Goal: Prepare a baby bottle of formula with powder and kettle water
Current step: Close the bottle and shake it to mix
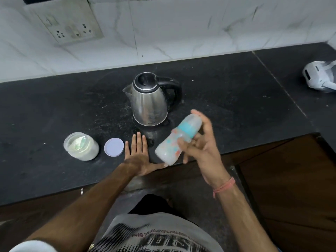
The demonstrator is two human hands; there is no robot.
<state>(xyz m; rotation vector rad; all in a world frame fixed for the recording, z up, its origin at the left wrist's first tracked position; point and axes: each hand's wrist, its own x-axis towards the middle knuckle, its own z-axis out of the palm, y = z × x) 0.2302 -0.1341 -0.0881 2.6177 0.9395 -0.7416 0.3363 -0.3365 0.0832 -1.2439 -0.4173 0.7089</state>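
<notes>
Bottle (pixel 177 140) capped, milky inside, gripped in right hand (pixel 198 144) above counter (pixel 54 110) edge, long axis tilted, cap end up-right toward kettle (pixel 151 100), base nearly over thumb of left hand (pixel 137 153), flat, fingers straight, holding nothing.

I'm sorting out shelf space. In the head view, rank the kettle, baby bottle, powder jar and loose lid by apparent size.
1. kettle
2. baby bottle, held nearer the camera, so perhaps flattered
3. powder jar
4. loose lid
</notes>
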